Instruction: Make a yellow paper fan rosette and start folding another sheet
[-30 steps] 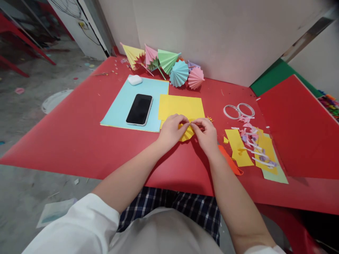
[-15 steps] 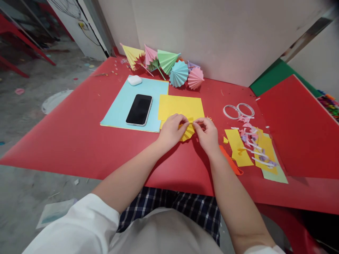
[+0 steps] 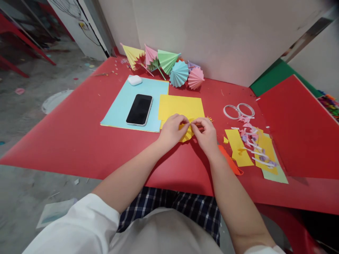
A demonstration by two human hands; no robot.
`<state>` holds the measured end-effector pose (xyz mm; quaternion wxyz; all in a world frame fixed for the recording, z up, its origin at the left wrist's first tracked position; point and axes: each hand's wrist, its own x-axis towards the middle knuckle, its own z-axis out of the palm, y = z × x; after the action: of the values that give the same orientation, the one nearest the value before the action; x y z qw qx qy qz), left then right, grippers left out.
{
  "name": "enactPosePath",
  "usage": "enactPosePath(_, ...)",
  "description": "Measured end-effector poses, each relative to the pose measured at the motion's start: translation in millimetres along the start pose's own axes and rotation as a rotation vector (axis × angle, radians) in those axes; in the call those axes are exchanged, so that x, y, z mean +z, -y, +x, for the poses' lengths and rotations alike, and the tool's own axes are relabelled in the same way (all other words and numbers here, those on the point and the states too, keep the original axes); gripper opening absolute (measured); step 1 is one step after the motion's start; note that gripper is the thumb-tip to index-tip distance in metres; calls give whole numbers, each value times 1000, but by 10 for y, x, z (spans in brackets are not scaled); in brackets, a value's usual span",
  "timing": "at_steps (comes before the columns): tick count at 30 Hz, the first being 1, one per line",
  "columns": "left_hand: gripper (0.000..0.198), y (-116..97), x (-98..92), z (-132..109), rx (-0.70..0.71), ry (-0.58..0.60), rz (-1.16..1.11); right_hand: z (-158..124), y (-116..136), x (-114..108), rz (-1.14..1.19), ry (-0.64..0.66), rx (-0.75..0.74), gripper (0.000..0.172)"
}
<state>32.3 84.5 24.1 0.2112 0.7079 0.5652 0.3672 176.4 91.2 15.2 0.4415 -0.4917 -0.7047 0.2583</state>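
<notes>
Between my two hands is a pleated yellow paper piece [image 3: 187, 135], its folds fanning out toward me. My left hand [image 3: 173, 129] pinches it near the top with thumb and fingers. From the other side my right hand [image 3: 205, 132] pinches close to the same spot, the fingertips of both hands almost meeting. My fingers cover part of the pleated paper. Flat yellow sheets [image 3: 181, 106] lie just beyond my hands. Past my right wrist, on the table, rests an orange piece [image 3: 230, 160], partly hidden by my forearm.
A black phone [image 3: 139, 109] and a white case [image 3: 135, 80] lie on light-blue paper [image 3: 112, 113]. Several folded paper umbrellas [image 3: 166, 61] stand against the wall. To the right are tape rolls [image 3: 245, 110], paper scraps [image 3: 249, 137] and a red board [image 3: 302, 130].
My right hand has shifted slightly left, bringing its fingertips closer to my left ones at the pleated paper. My left hand stays nearly in place.
</notes>
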Motion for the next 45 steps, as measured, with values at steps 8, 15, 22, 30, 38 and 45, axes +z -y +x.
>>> enactPosePath(8, 7, -3, 2, 4, 19, 16, 26, -2, -20, 6, -13, -7, 26, 5)
enactPosePath(15, 7, -8, -12, 4, -6, 14, 30, 11, -20, -8, -35, -29, 91, 7)
enactPosePath(22, 8, 12, -13, 1, -10, 1, 24, 20, -29, -30, -28, -6, 64, 9)
enactPosePath(30, 9, 18, -19, 2, -8, 0, 11, 33, -46, -60, 86, -47, 219, 22)
enactPosePath(38, 9, 17, -7, -4, 21, 14, -10, 60, -99, -59, 435, 0, 478, 27)
enactPosePath(45, 10, 15, 1, -3, 61, 42, -40, 70, -103, -87, 584, -8, 571, 26)
